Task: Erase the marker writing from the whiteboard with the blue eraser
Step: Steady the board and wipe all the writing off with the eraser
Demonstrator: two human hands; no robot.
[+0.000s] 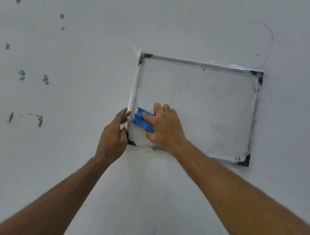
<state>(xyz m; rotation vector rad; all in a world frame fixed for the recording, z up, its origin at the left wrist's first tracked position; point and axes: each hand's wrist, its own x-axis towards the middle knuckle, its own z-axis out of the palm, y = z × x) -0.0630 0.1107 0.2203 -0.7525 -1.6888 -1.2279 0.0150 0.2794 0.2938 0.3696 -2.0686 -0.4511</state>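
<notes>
**Blue eraser pressed into the board's lower-left corner**

Blue plastic shows between the fingers of the right hand (163, 127), which is clamped over the blue eraser (141, 119) and presses it flat against the whiteboard (200, 107), close to the left side of the metal frame (196, 63). The left hand (114, 133) holds nothing; its fingers lie loosely together against the frame's left edge near the bottom corner, probably to steady a board that seems fixed to the wall (78, 69) only by clear tape (132, 87). Pushing sideways could otherwise shift or peel it.

No clear writing remains on the surface, only faint grey smears and dark specks near the corners, so the erasing looks close to finished. Residue likely gathers where eraser meets frame, which would explain working this corner.
</notes>
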